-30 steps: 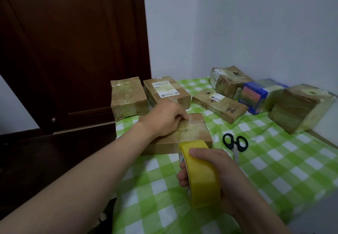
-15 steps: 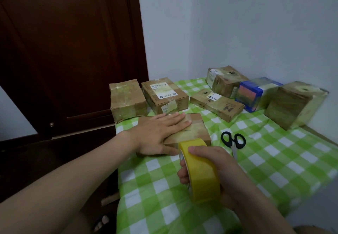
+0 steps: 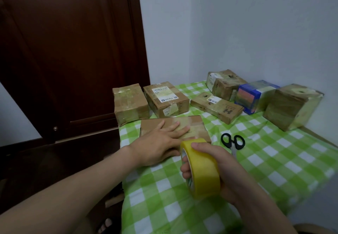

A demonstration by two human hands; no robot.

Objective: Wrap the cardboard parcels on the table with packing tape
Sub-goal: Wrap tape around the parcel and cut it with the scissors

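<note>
My left hand [image 3: 161,145] lies flat, fingers straight, on the flat cardboard parcel [image 3: 193,127] nearest me, glossy tape banding its top. My right hand [image 3: 217,168] curls round the fat yellow tape roll [image 3: 203,171], held on edge just before it. Black-handled scissors [image 3: 232,142] rest beside, on the green checked cloth [image 3: 274,160].

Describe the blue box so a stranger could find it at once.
Start at the green checked table, along the white wall on its right. Between the corner parcel and the tall parcel sits the blue box. It alone is not brown cardboard.
</note>
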